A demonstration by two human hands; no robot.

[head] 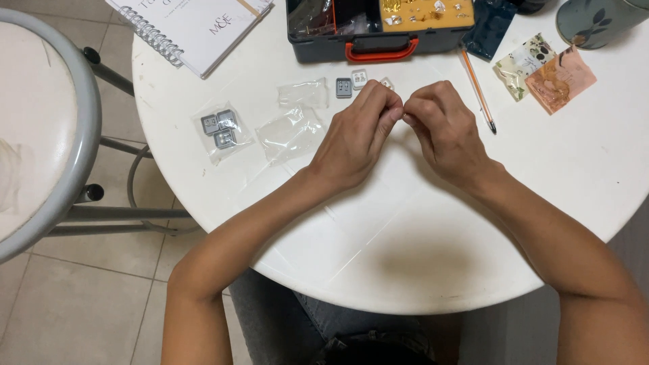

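Both hands meet over the middle of the round white table (pixel 378 257), fingertips pinched together. The left hand (pixel 355 138) and the right hand (pixel 446 132) are each closed in a fine pinch on something tiny held between them (pixel 403 115); it is too small to make out, perhaps an earring or a jewellery finding.

Judging by the grip, the piece is very light, stiff and easy to drop or bend, so it wants holding by its edges with the fingertips alone, close above the tabletop.

Just beyond the knuckles lie small square grey earring cards (pixel 344 87), and one paler card (pixel 359 79) beside them. To the left sit two empty clear plastic sleeves (pixel 291 132), crinkled and glossy, and further left a sealed clear sleeve holding three grey cards (pixel 220 130).

At the far edge stands a dark plastic organiser case (pixel 378 30) with an orange handle and a yellow tray of small metal bits. A spiral-bound white notebook (pixel 196 27) lies top left. A pencil (pixel 478 89) lies right of the hands, with two patterned paper squares (pixel 544 71), one cream, one peach, and a grey-green mug (pixel 595 20) beyond. A grey-rimmed stool (pixel 84 128) stands to the left.
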